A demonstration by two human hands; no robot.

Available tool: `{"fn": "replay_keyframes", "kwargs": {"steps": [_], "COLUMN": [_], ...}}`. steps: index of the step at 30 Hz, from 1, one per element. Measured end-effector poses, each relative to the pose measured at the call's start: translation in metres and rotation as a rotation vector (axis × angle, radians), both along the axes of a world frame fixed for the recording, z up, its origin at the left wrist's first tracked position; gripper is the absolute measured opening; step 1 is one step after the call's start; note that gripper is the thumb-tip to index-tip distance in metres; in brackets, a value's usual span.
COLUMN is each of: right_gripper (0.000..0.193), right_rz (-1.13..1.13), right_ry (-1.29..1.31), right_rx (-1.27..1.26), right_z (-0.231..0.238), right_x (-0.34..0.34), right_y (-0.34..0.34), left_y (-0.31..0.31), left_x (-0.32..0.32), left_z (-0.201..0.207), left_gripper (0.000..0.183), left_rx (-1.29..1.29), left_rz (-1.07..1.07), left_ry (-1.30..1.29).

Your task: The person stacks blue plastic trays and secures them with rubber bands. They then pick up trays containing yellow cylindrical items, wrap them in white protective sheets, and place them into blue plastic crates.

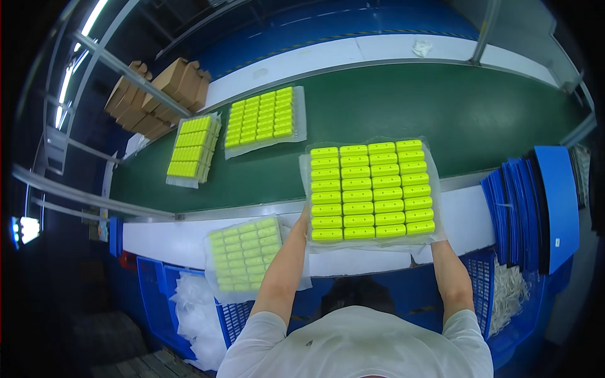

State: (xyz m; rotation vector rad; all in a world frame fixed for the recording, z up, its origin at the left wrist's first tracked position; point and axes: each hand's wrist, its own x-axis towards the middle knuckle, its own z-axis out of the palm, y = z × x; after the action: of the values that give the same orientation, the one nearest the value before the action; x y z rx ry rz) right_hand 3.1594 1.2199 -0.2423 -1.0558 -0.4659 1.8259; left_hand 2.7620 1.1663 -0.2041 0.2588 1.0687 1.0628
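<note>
A translucent plastic tray [372, 244] stands before me, packed with rows of bright yellow-green rounded blocks [373, 186]. My left hand [304, 220] grips its left side and my right hand [440, 237] its right, near the front corners. Both hands' fingers are hidden by the tray and its edges. The tray lies over the near edge of the green conveyor belt; whether it rests there or is lifted I cannot tell. Left of my left forearm is another tray of such blocks [246, 252], covered by a milky white sheet.
Farther along the green belt [391, 107] sit a filled tray [300, 120] and a stack of trays [191, 184]. Cardboard boxes [173, 85] stand at the far left. Blue sheets [558, 208] stand upright at right. Blue crates [154, 302] hold white plastic at left and pale strips [507, 296] at right.
</note>
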Motion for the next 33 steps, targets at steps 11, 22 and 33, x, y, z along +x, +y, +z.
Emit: {"fn": "replay_keyframes", "kwargs": {"steps": [11, 22, 33], "right_gripper": [0.039, 0.037, 0.036], "right_rz": [0.028, 0.135, 0.313], "right_ry": [-0.100, -0.181, -0.026], "right_rx": [0.023, 0.193, 0.211], "right_z": [0.000, 0.029, 0.021], "right_x": [0.017, -0.004, -0.007], "right_y": [-0.031, -0.027, 0.019], "left_y": [-0.026, -0.118, -0.159], "left_x": [0.024, -0.039, 0.021], "left_z": [0.012, 0.123, 0.157], "left_gripper": [0.068, 0.066, 0.064], "left_rx": [0.092, 0.332, 0.238], "left_rz": [0.072, 0.078, 0.270], "left_ry": [-0.062, -0.101, -0.019]}}
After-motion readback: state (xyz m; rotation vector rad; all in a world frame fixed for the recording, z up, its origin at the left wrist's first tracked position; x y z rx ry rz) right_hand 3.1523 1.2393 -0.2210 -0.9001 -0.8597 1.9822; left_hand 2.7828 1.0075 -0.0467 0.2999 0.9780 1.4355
